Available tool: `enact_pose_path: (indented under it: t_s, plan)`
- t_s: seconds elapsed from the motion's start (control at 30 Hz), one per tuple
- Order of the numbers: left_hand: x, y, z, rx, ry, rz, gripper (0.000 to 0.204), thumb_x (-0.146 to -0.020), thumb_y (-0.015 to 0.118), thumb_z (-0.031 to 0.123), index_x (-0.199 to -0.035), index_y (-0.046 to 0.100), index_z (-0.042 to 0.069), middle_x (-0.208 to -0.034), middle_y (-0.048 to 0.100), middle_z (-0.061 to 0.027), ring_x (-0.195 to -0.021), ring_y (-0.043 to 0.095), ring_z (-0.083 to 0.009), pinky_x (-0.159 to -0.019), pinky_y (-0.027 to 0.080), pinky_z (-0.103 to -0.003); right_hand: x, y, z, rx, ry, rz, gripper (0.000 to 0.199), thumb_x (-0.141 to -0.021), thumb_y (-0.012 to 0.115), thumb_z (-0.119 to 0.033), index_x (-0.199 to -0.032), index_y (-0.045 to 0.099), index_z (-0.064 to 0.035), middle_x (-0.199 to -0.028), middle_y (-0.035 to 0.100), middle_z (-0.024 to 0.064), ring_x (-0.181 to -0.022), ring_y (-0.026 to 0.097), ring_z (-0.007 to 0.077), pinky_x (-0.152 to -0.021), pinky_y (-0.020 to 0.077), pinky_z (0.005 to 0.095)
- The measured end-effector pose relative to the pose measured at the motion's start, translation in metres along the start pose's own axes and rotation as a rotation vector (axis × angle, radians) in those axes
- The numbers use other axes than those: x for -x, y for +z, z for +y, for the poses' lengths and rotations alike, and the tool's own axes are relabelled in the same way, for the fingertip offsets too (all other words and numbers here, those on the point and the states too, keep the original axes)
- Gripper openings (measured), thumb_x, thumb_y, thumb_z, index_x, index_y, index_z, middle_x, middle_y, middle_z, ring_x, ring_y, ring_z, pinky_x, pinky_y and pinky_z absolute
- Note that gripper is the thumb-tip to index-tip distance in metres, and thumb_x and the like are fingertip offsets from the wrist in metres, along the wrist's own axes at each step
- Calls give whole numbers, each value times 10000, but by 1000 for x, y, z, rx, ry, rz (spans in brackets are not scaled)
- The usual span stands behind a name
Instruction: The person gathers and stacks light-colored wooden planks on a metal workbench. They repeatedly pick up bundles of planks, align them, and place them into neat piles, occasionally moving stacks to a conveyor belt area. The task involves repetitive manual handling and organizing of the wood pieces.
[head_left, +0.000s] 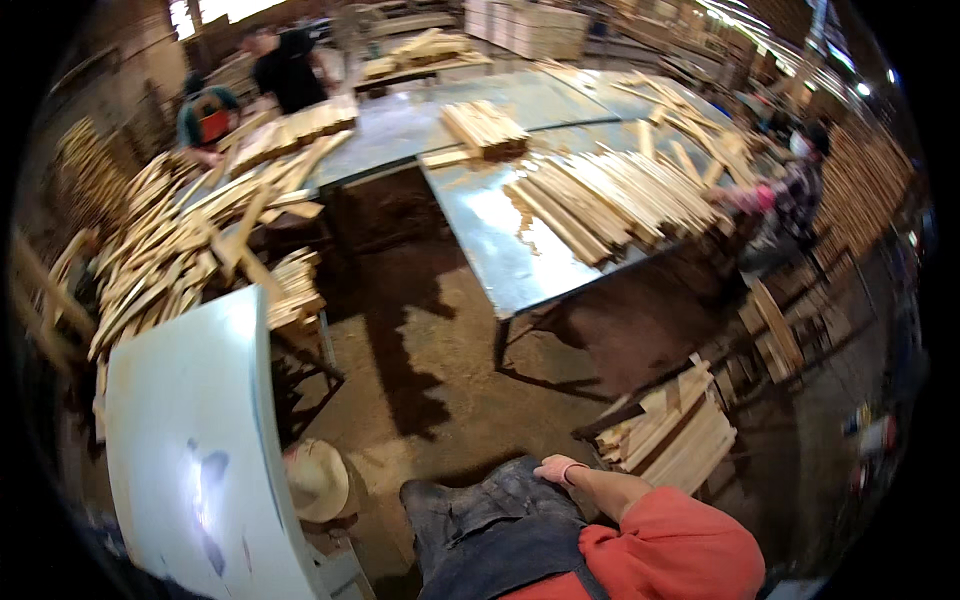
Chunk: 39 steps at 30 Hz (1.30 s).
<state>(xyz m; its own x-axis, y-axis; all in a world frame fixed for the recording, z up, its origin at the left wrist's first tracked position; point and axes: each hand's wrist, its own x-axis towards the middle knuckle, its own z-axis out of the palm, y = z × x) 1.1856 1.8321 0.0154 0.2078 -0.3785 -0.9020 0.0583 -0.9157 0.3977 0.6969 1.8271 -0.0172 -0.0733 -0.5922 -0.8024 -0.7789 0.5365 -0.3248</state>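
Note:
My right hand, with a pink cuff at its wrist, rests on the edge of the dark apron over my lap. Its fingers lie along the cloth, and no object shows in them. My left hand is out of view. Closest to my right hand is a stack of pale wood strips on a low stand. Ahead, a metal-topped table carries rows of wooden strips and a smaller bundle.
A pale, smooth panel stands close on my left, with a whitish rounded container beside it. Beyond lies a heap of loose strips. One co-worker works at the table's right; two others are at the far left.

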Motion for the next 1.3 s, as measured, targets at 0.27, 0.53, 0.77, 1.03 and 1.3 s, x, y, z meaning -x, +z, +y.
enact_pose_path:
  t_s: [0.27, 0.53, 0.77, 1.03, 1.3]
  plan:
    - [-98, 38, 138, -127, 25, -110, 468, -1099, 572, 414, -1311, 690, 14, -1252, 704, -131, -1186, 665, -285, -970, 550, -407, -3, -64, -14, -20, 30, -85, 620, -961, 523, -495, -1311, 751, -37, -1361, 710, 280, -1273, 683, 433, -1048, 526, 498]
    - [-195, 158, 367, -330, 81, -209, 352, -1061, 620, 417, -817, 576, 167, -723, 537, -15, -601, 526, -198, -520, 401, -374, -56, -174, -6, 171, -48, 236, 385, -964, 669, -312, -1252, 707, -59, -1252, 720, 244, -1158, 710, 419, -947, 588, 465]
    - [-156, 366, 516, -361, 148, -459, 321, -1054, 656, 374, -791, 534, 236, -697, 481, 71, -568, 433, -120, -521, 312, -303, -68, -229, 24, -523, 316, 350, 536, -1017, 592, -419, -1394, 640, -41, -1420, 641, 243, -1346, 601, 423, -1119, 484, 461]
    - [-26, 645, 529, -268, 57, -1061, 378, -1114, 611, 275, -797, 422, 195, -709, 326, 60, -607, 314, -105, -583, 267, -303, -97, -320, 161, -759, 517, 302, 773, -944, 643, -499, -1504, 609, 32, -1550, 599, 278, -1451, 563, 419, -1196, 451, 453]
    - [-5, 904, 463, -286, 40, -740, 285, -1063, 702, 376, -908, 543, 198, -815, 621, 40, -700, 554, -141, -674, 436, -319, -93, -523, 324, -962, 496, 578, 744, -969, 639, -437, -1482, 566, 97, -1497, 605, 334, -1442, 565, 423, -1192, 449, 431]
